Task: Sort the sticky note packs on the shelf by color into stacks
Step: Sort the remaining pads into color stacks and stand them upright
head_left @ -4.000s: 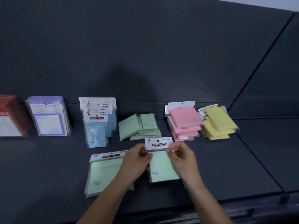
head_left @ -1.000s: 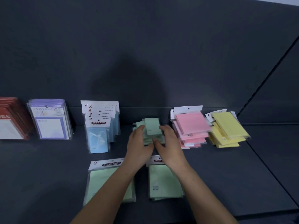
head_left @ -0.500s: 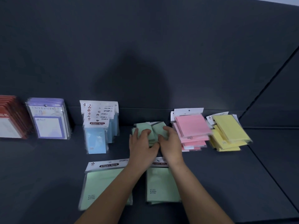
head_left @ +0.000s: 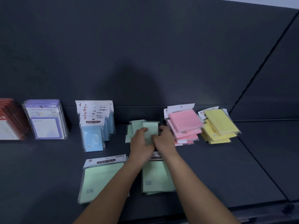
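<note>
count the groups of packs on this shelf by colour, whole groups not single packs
Red upright row of packs: 1
Purple-bordered upright row: 1
Pale blue upright row: 1
Mint green groups: 3 (small back pile, large front-left pack, front-middle stack)
Pink flat pile: 1
Yellow flat pile: 1
Total: 8

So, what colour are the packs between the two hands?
The packs are pale green; the head view shows it.
</note>
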The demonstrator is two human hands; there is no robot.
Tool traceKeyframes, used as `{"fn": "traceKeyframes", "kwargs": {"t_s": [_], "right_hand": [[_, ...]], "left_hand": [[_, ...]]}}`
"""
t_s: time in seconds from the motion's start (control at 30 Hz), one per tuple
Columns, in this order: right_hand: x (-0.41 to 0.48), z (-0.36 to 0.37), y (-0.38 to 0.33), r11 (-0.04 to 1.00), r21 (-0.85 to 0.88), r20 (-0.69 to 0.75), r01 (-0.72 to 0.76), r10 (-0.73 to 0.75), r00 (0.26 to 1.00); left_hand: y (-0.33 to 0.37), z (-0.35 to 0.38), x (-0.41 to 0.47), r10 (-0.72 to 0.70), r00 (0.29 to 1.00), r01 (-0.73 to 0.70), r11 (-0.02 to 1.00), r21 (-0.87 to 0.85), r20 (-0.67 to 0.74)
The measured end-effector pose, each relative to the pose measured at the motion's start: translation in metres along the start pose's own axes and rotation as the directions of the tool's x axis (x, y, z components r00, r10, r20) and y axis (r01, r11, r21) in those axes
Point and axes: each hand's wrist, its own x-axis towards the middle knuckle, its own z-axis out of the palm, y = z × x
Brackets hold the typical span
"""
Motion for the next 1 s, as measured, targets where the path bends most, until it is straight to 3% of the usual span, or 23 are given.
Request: {"fn": "traceKeyframes", "kwargs": {"t_s": [0.07,0.2,0.37,0.47,0.6,0.67,0.73,0.8,0.9,1.0], "right_hand": [[-0.010,0.003,0.003,0.994,0.094,-0.038,0.051,-0.048,0.998],[-0.028,-0.007,0.002,0.932,0.305,-0.123,0.197,-0.166,0.978],[-0.047,-0.053,0.015,0.897,0.401,0.018,0.185,-0.210,0.978],[-0.060,-0.084,0.036,0.910,0.404,0.091,0.090,-0.138,0.986],[-0.068,-0.110,0.066,0.990,0.135,0.081,0.037,-0.048,0.996],[-0.066,-0.115,0.081,0.983,-0.180,-0.002,0.021,-0.022,1.000],[-0.066,-0.112,0.091,0.892,-0.452,-0.050,0.016,-0.043,0.998],[-0.067,-0.109,0.095,0.888,-0.459,-0.100,-0.018,-0.032,0.994],[-0.068,-0.107,0.092,0.906,-0.422,-0.120,-0.032,-0.021,0.993],[-0.068,-0.104,0.083,0.898,-0.437,-0.157,0.047,-0.127,0.979]], "left_hand": [[0.002,-0.004,-0.007,0.037,0.998,-0.044,0.990,-0.138,-0.054],[0.009,-0.013,-0.023,0.178,0.974,-0.206,0.953,-0.224,-0.138],[0.020,-0.004,-0.041,0.237,0.970,-0.210,0.924,-0.319,0.047],[0.023,0.016,-0.052,0.209,0.973,-0.176,0.949,-0.263,0.103],[0.019,0.050,-0.063,0.289,0.934,-0.321,0.938,0.133,0.211],[0.016,0.064,-0.067,0.272,0.918,-0.377,0.828,0.415,0.291],[0.012,0.072,-0.068,0.247,0.912,-0.406,0.652,0.640,0.328],[0.009,0.077,-0.068,0.215,0.912,-0.408,0.563,0.718,0.349],[0.006,0.077,-0.065,0.205,0.907,-0.418,0.543,0.728,0.368],[0.006,0.066,-0.056,0.267,0.913,-0.407,0.643,0.649,0.308]]}}
